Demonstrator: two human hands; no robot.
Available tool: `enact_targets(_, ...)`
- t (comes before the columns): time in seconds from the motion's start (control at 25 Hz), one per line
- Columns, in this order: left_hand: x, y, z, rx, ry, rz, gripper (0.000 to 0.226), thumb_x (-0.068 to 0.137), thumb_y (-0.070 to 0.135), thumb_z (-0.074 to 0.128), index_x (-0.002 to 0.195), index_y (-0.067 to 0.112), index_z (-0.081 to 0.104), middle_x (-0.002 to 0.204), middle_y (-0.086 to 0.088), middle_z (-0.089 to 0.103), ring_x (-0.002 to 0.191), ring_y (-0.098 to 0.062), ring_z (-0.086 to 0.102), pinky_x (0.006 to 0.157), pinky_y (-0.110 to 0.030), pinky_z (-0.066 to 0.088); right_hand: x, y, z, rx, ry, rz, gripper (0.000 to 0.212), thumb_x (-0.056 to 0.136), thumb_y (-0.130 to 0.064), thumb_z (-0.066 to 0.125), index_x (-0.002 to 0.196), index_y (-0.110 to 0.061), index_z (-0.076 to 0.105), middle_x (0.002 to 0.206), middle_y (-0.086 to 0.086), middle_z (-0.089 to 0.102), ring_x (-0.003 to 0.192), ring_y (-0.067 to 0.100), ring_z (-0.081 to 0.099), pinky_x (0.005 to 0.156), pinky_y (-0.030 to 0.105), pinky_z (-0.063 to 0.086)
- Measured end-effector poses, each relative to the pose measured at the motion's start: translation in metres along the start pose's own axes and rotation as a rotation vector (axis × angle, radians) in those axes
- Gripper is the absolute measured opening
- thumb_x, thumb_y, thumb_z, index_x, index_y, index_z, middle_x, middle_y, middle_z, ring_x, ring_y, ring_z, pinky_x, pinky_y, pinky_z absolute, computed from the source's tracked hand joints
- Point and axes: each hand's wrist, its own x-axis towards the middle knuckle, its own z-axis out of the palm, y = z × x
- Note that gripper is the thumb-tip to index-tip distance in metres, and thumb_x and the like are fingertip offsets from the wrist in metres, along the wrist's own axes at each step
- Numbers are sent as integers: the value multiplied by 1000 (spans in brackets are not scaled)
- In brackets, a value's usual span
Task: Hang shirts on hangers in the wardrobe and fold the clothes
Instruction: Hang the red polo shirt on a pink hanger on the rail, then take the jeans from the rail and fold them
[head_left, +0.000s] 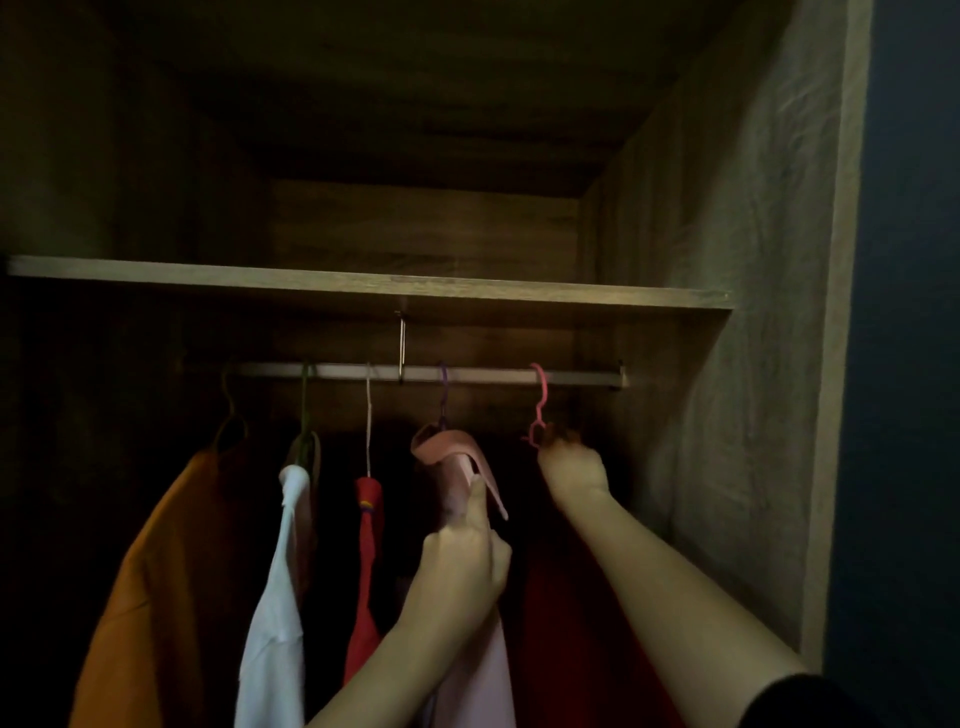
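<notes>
Now R hand (571, 467) grips pink hanger (538, 410)

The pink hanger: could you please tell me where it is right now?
In the head view, the pink hanger hangs rightmost on the rail, right of the purple hanger, with the right hand at its lower part.

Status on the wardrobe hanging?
Done: orange shirt, white shirt, red garment hang on the rail. In hand: left hand grips the pink shirt; right hand holds the pink hanger. Left: folding, not in view.
</notes>
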Motion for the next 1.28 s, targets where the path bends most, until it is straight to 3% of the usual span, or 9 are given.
enact_targets(0.24,3,3,11,141,-81,-28,66,96,24,40,151,12,5,101,-6,66,89,-21,66,82,-32,51,4,6,10,61,-17,-8,43,98,-2,27,141,1,25,130,17,51,116,32,52,82,40,50)
enact_targets(0.44,-10,13,-4,148,-77,-84,75,96,48,36,151,17,-3,115,-13,63,103,-32,62,87,-39,46,-8,4,-5,173,11,-2,39,98,-20,38,134,-4,39,130,14,51,123,30,43,86,39,48)
enact_targets(0.52,-16,17,-19,157,-6,-79,67,98,42,31,151,15,3,119,-14,62,104,-33,62,87,-39,44,-24,-2,-21,258,101,-20,36,97,-24,39,126,-5,48,126,14,54,121,31,42,89,39,46)
enact_targets(0.72,-51,14,-68,167,130,-112,57,92,25,34,146,9,27,115,-20,65,103,-38,62,88,-41,45,-81,-25,-58,517,437,-115,34,92,-8,40,116,10,57,109,28,62,100,42,54,90,43,42)
enact_targets(0.88,-122,-17,-116,158,200,-176,57,82,27,32,130,6,53,106,-22,68,98,-39,63,82,-41,47,-150,-77,-64,716,492,-184,45,89,-17,33,119,7,56,109,24,63,98,40,58,91,41,40)
enact_targets(0.96,-177,-44,-137,170,200,-263,51,84,26,35,124,4,58,103,-22,70,95,-38,65,80,-40,48,-199,-127,-55,811,452,-282,46,88,-19,32,119,6,56,113,23,62,102,38,58,94,36,35)
enact_targets(1.04,-245,-76,-150,217,180,-374,46,88,25,38,124,5,58,106,-22,69,96,-36,66,82,-40,50,-257,-183,-42,883,296,-399,49,91,-23,30,124,4,53,121,21,58,110,36,55,96,31,31)
enact_targets(1.16,-359,-118,-170,255,115,-572,35,94,16,46,125,4,57,110,-20,68,100,-35,64,85,-37,46,-345,-261,-25,961,45,-557,54,92,-33,29,130,-1,48,130,19,51,116,35,50,102,38,35)
enact_targets(1.28,-469,-147,-192,273,84,-800,42,90,23,43,123,2,59,106,-24,68,98,-38,65,84,-39,47,-420,-323,-14,959,-115,-729,53,94,-38,34,135,-6,45,136,20,46,120,37,47,102,41,38)
